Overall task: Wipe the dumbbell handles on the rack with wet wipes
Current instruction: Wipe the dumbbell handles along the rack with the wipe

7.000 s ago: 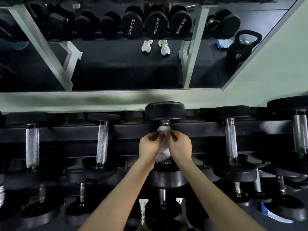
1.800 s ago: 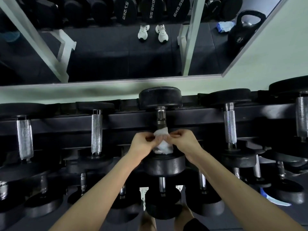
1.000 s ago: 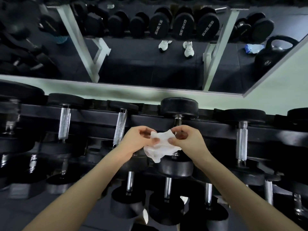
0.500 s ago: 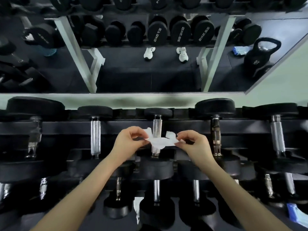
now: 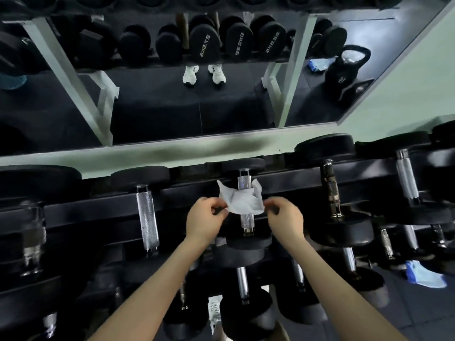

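Both hands are up at the top row of the rack (image 5: 98, 210). The left hand (image 5: 204, 222) pinches the left edge of the wet wipe (image 5: 242, 204) between thumb and fingertips, and the right hand (image 5: 285, 222) pinches the right edge the same way. The wipe sits stretched across the middle of a chrome dumbbell handle (image 5: 247, 221), with bare metal showing above and below it. The mirror (image 5: 160, 107) behind shows big dumbbells (image 5: 205, 45) with white weight markings ending in KG, flipped by the reflection, numbers too fuzzy to call. The kettlebell (image 5: 343, 72) in the mirror has a number too, looks like 16
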Action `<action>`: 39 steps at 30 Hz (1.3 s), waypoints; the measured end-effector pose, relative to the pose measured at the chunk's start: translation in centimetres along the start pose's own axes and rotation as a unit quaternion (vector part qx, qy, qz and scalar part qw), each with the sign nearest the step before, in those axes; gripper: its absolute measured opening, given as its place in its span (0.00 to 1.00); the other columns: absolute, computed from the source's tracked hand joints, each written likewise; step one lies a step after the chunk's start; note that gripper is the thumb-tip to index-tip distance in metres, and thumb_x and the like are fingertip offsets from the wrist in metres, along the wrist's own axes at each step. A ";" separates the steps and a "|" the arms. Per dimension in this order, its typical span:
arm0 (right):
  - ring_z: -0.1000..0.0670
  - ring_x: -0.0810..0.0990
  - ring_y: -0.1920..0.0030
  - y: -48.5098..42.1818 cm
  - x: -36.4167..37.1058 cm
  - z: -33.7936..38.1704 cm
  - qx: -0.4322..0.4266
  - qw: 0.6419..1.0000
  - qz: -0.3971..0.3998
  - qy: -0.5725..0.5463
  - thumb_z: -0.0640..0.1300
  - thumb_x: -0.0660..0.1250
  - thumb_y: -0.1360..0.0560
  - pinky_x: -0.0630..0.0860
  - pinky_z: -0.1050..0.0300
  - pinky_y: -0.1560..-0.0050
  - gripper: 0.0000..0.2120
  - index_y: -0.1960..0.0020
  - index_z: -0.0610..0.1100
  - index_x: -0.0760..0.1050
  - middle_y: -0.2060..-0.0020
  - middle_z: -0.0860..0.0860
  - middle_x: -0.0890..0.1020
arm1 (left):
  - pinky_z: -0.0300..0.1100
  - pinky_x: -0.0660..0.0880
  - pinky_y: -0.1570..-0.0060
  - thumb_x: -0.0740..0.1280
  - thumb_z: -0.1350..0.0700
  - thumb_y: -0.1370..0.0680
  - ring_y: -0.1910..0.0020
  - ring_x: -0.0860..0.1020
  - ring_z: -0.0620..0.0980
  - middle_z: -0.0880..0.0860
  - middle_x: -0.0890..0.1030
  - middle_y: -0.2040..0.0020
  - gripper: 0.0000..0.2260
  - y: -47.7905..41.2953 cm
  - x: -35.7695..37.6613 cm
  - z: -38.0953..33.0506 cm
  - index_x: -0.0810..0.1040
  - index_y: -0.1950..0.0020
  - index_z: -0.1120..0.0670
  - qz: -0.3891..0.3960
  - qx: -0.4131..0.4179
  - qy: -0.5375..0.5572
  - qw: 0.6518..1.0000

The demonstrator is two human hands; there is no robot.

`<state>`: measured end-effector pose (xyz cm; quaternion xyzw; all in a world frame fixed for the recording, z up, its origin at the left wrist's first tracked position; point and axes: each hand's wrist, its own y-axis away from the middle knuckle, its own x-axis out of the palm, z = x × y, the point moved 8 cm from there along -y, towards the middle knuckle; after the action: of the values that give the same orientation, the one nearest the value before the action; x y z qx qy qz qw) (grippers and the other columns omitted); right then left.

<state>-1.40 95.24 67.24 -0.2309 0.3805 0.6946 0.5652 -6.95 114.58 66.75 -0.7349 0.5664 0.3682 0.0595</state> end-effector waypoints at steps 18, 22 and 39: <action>0.55 0.70 0.69 -1.5 3.4 1.3 0.080 0.967 0.043 -0.239 0.44 0.70 0.27 0.68 0.60 0.68 0.10 0.61 0.38 0.79 0.69 0.41 0.80 | 0.36 0.77 0.48 0.69 0.62 0.26 0.55 0.81 0.42 0.49 0.84 0.53 0.10 -1.1 3.4 -1.1 0.81 0.45 0.57 -0.070 -0.131 0.226 0.963; 0.59 0.72 0.70 -3.1 2.8 1.8 0.109 0.952 0.002 -0.285 0.42 0.67 0.25 0.67 0.70 0.70 0.06 0.59 0.45 0.82 0.70 0.52 0.80 | 0.31 0.77 0.55 0.69 0.64 0.26 0.58 0.82 0.40 0.50 0.84 0.56 0.09 -2.2 4.1 -1.7 0.81 0.47 0.57 -0.088 -0.168 0.359 0.914; 0.58 0.81 0.65 -4.2 4.1 2.6 0.188 0.883 -0.049 -0.426 0.35 0.66 0.25 0.77 0.64 0.61 0.09 0.60 0.42 0.83 0.67 0.52 0.84 | 0.30 0.77 0.66 0.68 0.66 0.26 0.71 0.80 0.40 0.51 0.82 0.63 0.06 -2.9 4.5 -2.4 0.80 0.50 0.63 -0.175 -0.258 0.496 0.811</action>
<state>1.88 100.10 64.67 0.1798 0.2146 0.6123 0.7393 -2.83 110.82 64.77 -0.8926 0.2656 0.0700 -0.3576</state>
